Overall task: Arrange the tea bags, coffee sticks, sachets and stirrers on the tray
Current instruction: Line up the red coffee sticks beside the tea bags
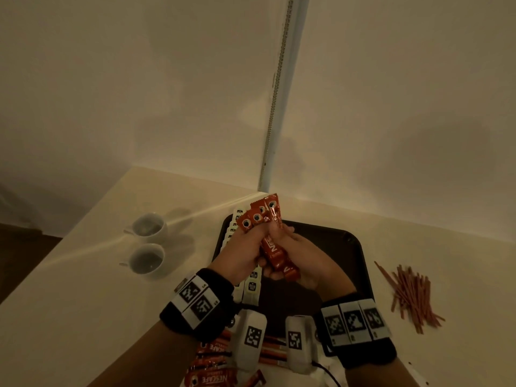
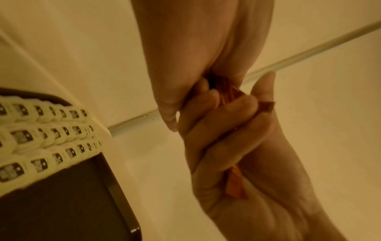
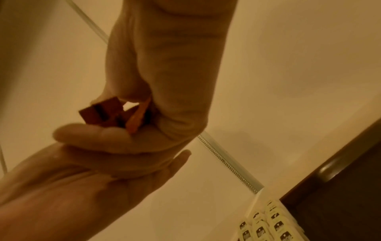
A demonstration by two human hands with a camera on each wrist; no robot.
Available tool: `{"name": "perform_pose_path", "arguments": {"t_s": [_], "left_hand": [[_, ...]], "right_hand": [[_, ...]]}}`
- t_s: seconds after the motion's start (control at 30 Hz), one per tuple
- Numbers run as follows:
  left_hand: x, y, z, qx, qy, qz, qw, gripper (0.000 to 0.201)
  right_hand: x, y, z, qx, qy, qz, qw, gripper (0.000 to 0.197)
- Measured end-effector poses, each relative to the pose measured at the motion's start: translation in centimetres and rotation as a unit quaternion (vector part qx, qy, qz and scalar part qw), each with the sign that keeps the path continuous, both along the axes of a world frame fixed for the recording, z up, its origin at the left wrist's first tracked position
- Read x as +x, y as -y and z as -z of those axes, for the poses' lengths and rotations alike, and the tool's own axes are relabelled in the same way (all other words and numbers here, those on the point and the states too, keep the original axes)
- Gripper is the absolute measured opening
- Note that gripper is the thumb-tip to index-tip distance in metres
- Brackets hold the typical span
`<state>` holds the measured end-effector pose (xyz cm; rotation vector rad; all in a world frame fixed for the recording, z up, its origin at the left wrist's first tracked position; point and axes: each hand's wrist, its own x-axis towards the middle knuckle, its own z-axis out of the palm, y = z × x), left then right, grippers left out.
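Observation:
Both hands hold one bundle of red coffee sticks (image 1: 269, 238) upright above the dark tray (image 1: 350, 241). My left hand (image 1: 244, 248) grips the bundle near its top. My right hand (image 1: 303, 262) curls round its lower part from the right. The wrist views show only the sticks' red ends (image 2: 234, 93) (image 3: 107, 112) between curled fingers. White tea bags (image 1: 252, 286) (image 2: 47, 130) (image 3: 266, 225) lie in overlapping rows along the tray's left side. A loose pile of reddish stirrers (image 1: 410, 294) lies on the table right of the tray.
More red coffee sticks (image 1: 212, 361) lie on the table near me, below my wrists. Two white cups (image 1: 149, 227) (image 1: 146, 259) stand left of the tray. The table meets two walls at a corner with a metal strip (image 1: 275, 107) behind the tray.

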<state>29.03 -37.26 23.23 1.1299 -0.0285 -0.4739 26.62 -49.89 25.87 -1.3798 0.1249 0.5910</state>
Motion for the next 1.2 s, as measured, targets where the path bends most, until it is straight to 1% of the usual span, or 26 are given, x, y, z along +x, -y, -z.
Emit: {"name": "perform_pose_path", "arguments": {"t_s": [0.07, 0.13, 0.2, 0.27, 0.3, 0.33, 0.37, 0.4, 0.47, 0.53, 0.57, 0.67, 0.73, 0.8, 0.87, 0.9, 1.0, 1.03, 1.13, 1.2], "left_hand": [[0.4, 0.3, -0.1, -0.055, -0.014, -0.042, 0.997, 0.020], [1.1, 0.4, -0.3, -0.112, -0.027, -0.075, 0.991, 0.017], [1.7, 0.4, -0.5, -0.156, -0.046, -0.101, 0.982, 0.011], [2.1, 0.4, -0.4, -0.176, -0.061, -0.129, 0.974, 0.012], [2.3, 0.3, -0.2, -0.171, -0.065, -0.137, 0.973, 0.009], [2.4, 0.2, 0.0, -0.162, -0.068, -0.139, 0.975, 0.005], [2.5, 0.1, 0.1, -0.146, -0.071, -0.136, 0.977, 0.007], [2.5, 0.0, 0.3, -0.133, -0.078, -0.124, 0.980, 0.009], [2.2, 0.0, 0.5, -0.091, -0.072, -0.097, 0.989, 0.008], [1.9, 0.2, 0.5, -0.019, -0.035, -0.079, 0.996, 0.009], [1.7, 0.2, 0.5, 0.013, -0.013, -0.073, 0.997, 0.011], [1.3, 0.3, 0.2, 0.058, 0.037, -0.062, 0.996, 0.016], [1.2, 0.2, -0.2, 0.092, 0.061, -0.063, 0.992, 0.017], [1.2, 0.2, -0.6, 0.125, 0.080, -0.076, 0.986, 0.013], [1.2, 0.2, -1.0, 0.153, 0.105, -0.101, 0.977, 0.006], [1.3, 0.1, -1.2, 0.180, 0.124, -0.116, 0.969, 0.006], [1.5, -0.3, -1.5, 0.270, 0.198, -0.136, 0.932, 0.010], [1.5, -0.3, -1.6, 0.286, 0.219, -0.133, 0.924, 0.010], [1.4, -0.3, -1.8, 0.314, 0.248, -0.118, 0.909, 0.009], [1.4, -0.4, -1.9, 0.315, 0.252, -0.110, 0.908, 0.011]], "right_hand": [[0.2, 0.2, 0.3, -0.013, -0.010, 0.028, 0.999, 0.063], [0.3, 0.5, 0.8, -0.021, -0.021, 0.060, 0.998, 0.071], [0.3, 0.9, 1.5, -0.015, -0.033, 0.091, 0.995, 0.067], [0.3, 1.3, 2.0, 0.011, -0.034, 0.117, 0.992, 0.054], [0.3, 1.5, 2.1, 0.023, -0.029, 0.127, 0.991, 0.047], [0.3, 1.6, 2.0, 0.033, -0.019, 0.138, 0.990, 0.041], [0.3, 1.7, 2.0, 0.042, -0.004, 0.152, 0.987, 0.038], [0.4, 1.8, 2.0, 0.050, 0.012, 0.167, 0.985, 0.039], [0.6, 2.0, 2.1, 0.073, 0.047, 0.192, 0.978, 0.045], [0.8, 2.0, 2.3, 0.083, 0.075, 0.215, 0.970, 0.046], [0.8, 1.9, 2.5, 0.086, 0.086, 0.230, 0.966, 0.043], [0.8, 1.7, 2.8, 0.116, 0.115, 0.262, 0.951, 0.031], [0.8, 1.7, 3.0, 0.140, 0.124, 0.266, 0.946, 0.023], [0.9, 1.6, 3.2, 0.151, 0.128, 0.258, 0.946, 0.019], [0.9, 1.7, 3.5, 0.163, 0.115, 0.253, 0.947, 0.020], [0.9, 1.7, 3.8, 0.165, 0.109, 0.252, 0.947, 0.026], [1.0, 1.8, 4.5, 0.150, 0.130, 0.257, 0.946, 0.057], [1.0, 1.8, 4.6, 0.142, 0.145, 0.255, 0.945, 0.059], [1.0, 1.7, 4.5, 0.139, 0.186, 0.236, 0.943, 0.047], [0.9, 1.6, 4.5, 0.151, 0.195, 0.240, 0.939, 0.048]]}}
